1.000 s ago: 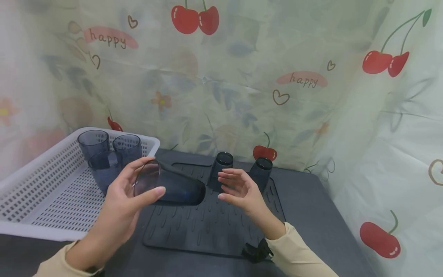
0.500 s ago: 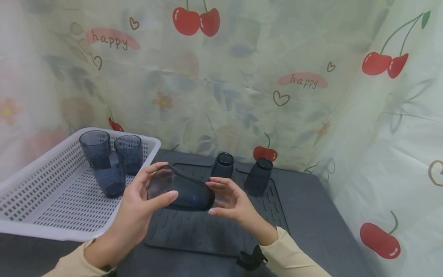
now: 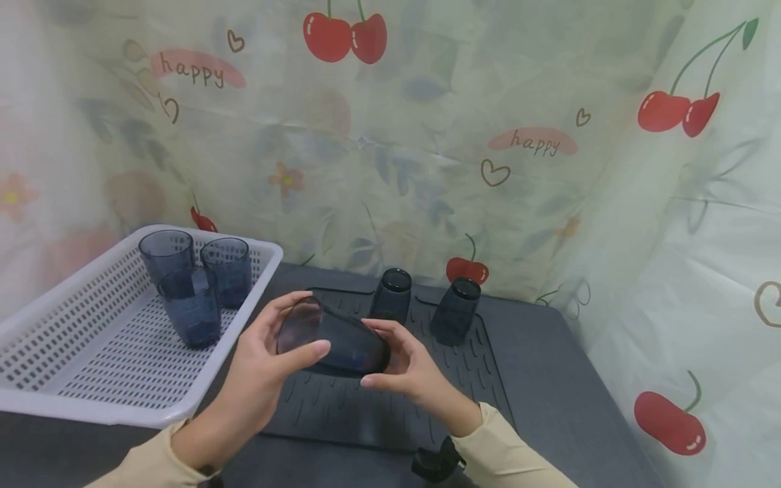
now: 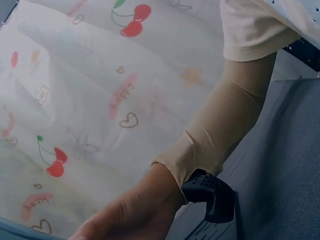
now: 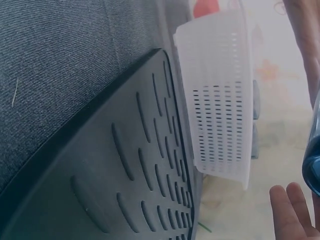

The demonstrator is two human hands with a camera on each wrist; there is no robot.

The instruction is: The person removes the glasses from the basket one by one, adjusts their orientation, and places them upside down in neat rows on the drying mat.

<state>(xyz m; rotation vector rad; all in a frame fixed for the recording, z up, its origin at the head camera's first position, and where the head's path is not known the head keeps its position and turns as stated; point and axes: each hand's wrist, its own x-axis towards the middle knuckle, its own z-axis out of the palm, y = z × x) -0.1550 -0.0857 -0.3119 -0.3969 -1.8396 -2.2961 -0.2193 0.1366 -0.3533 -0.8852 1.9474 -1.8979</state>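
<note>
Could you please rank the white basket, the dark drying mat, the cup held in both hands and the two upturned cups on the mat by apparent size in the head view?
1. white basket
2. drying mat, partly hidden
3. held cup, nearer the camera, so unsure
4. the two upturned cups, which look alike

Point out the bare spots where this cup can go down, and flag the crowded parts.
The drying mat is bare across its near half, below the held cup. The white basket has free floor in front of its three cups. The dark tabletop right of the mat is bare. Crowded: the mat's far edge, with two upturned cups.
</note>
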